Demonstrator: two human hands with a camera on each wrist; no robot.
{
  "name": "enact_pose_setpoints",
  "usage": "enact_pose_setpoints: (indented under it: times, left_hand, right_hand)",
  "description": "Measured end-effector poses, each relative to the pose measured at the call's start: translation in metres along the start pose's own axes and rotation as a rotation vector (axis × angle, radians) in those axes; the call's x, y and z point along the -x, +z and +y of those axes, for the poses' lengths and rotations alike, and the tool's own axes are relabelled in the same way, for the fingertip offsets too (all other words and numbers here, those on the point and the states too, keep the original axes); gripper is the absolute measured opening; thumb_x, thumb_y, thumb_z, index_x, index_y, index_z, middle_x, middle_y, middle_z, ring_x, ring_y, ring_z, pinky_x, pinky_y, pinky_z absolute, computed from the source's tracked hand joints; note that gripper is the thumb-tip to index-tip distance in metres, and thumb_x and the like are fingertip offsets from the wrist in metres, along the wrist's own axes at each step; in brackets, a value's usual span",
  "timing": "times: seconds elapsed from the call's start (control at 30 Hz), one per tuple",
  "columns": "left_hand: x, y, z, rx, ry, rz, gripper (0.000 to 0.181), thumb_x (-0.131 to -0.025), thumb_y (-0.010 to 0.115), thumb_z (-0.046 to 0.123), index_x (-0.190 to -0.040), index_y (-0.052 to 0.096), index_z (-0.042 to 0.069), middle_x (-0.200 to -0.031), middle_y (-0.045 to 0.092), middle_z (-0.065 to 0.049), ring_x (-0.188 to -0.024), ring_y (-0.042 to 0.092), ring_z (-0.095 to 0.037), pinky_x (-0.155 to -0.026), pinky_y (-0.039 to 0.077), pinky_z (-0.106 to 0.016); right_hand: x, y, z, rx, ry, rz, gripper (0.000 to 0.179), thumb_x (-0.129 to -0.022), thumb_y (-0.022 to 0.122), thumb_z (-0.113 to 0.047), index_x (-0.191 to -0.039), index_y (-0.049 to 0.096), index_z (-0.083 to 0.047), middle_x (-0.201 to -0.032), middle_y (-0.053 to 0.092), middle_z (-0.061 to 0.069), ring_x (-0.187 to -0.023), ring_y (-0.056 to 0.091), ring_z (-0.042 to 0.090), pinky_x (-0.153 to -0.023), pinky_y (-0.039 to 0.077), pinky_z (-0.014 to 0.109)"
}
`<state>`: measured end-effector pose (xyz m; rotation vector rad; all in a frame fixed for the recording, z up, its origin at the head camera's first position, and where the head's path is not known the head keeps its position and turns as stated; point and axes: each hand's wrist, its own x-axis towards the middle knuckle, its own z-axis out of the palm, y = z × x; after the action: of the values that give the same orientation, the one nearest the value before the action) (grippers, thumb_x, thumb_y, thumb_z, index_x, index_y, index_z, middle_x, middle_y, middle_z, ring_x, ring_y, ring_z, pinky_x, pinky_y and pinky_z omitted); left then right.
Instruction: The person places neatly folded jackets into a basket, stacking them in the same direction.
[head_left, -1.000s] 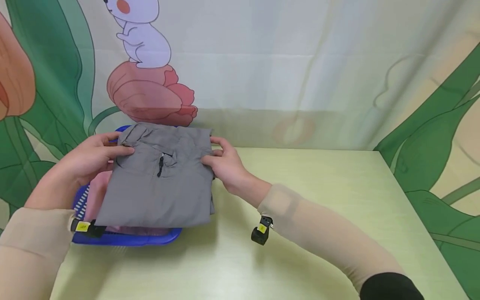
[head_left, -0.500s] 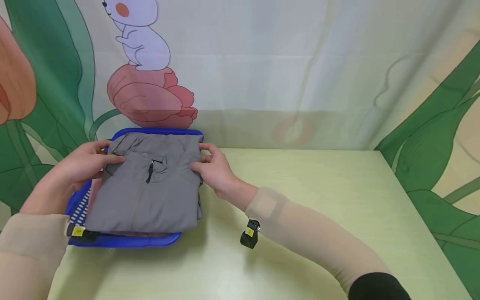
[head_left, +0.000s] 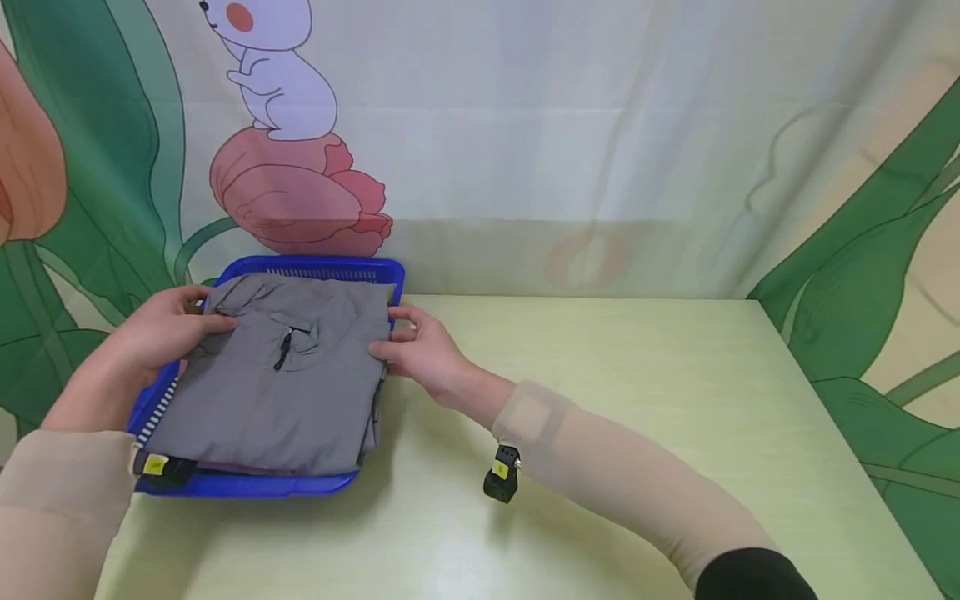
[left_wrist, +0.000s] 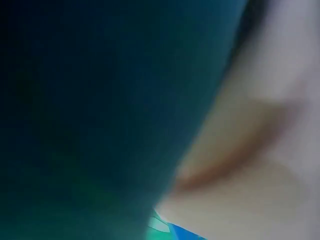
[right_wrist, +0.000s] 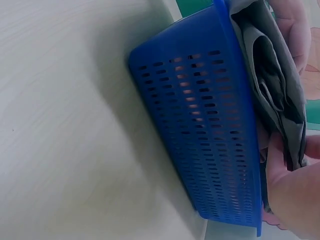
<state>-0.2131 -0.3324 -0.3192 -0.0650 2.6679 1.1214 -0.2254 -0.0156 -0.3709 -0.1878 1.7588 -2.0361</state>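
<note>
A folded grey jacket (head_left: 277, 400) with a black zip pull lies over the blue plastic basket (head_left: 247, 483), covering most of its opening. At the jacket's upper left edge my left hand (head_left: 161, 333) pinches the cloth, thumb on top. My right hand (head_left: 427, 358) grips the opposite side the same way. In the right wrist view, the jacket's folded layers (right_wrist: 272, 75) overhang the rim of the basket (right_wrist: 200, 115), with the right thumb and fingers around the edge. Pink cloth shows through the basket's slots. The left wrist view is mostly blocked by a dark blur.
The basket stands on a pale table (head_left: 600, 417), at its back left near a printed curtain (head_left: 525, 125). Small black cameras hang from both wrists, the right camera (head_left: 501, 475) over the table and the left camera (head_left: 168, 468) beside the basket's front rim.
Both hands have carried the jacket left and down onto the basket. More of the basket's back rim now shows, and the pink cloth at the left is now mostly covered.
</note>
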Motion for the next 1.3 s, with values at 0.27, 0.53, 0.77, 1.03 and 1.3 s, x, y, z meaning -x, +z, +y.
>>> enact_pose_setpoints:
  times: [0.27, 0.53, 0.77, 1.03, 1.3]
  left_hand:
    - [-0.001, 0.004, -0.006, -0.037, 0.001, 0.020, 0.075, -0.106, 0.053, 0.024, -0.154, 0.012, -0.017, -0.138, 0.039, -0.044, -0.102, 0.059, -0.042, -0.077, 0.055, -0.054]
    - [0.004, 0.008, -0.010, -0.056, 0.013, -0.070, 0.074, -0.108, 0.052, 0.028, -0.153, 0.014, -0.016, -0.144, 0.036, -0.043, -0.130, 0.039, -0.058, -0.106, 0.034, -0.070]
    - [0.008, 0.006, -0.018, -0.080, 0.015, -0.115, 0.079, -0.104, 0.063, 0.027, -0.153, 0.016, -0.014, -0.132, 0.046, -0.037, -0.103, 0.060, -0.043, -0.069, 0.056, -0.045]
    - [0.004, -0.004, -0.018, -0.118, 0.002, -0.086, 0.084, -0.101, 0.066, 0.017, -0.151, 0.009, -0.021, -0.135, 0.040, -0.049, -0.103, 0.063, -0.048, -0.072, 0.059, -0.047]
    - [0.003, -0.007, -0.016, -0.207, -0.016, -0.044, 0.086, -0.102, 0.063, 0.025, -0.152, 0.009, -0.020, -0.137, 0.037, -0.049, -0.114, 0.054, -0.057, -0.087, 0.052, -0.059]
  right_hand:
    - [0.002, 0.001, 0.003, 0.030, 0.069, -0.059, 0.071, -0.095, 0.070, 0.000, -0.155, 0.032, 0.002, -0.129, 0.061, 0.022, -0.111, 0.067, 0.030, -0.093, 0.056, 0.038]
    - [0.009, -0.002, 0.006, 0.013, 0.092, -0.113, 0.070, -0.096, 0.068, 0.002, -0.155, 0.030, 0.003, -0.126, 0.060, 0.020, -0.111, 0.067, 0.032, -0.093, 0.056, 0.039]
    - [0.016, 0.000, 0.008, 0.040, 0.092, -0.147, 0.071, -0.094, 0.068, 0.006, -0.154, 0.031, 0.003, -0.114, 0.063, 0.017, -0.101, 0.070, 0.033, -0.090, 0.057, 0.039]
    - [0.012, 0.008, 0.011, 0.117, 0.012, -0.109, 0.066, -0.093, 0.069, 0.008, -0.151, 0.037, 0.006, -0.104, 0.063, 0.015, -0.090, 0.071, 0.028, -0.084, 0.060, 0.037]
    - [0.009, 0.009, 0.009, 0.297, -0.094, -0.044, 0.061, -0.091, 0.075, 0.000, -0.145, 0.046, 0.005, -0.112, 0.061, 0.011, -0.096, 0.067, 0.021, -0.081, 0.058, 0.030]
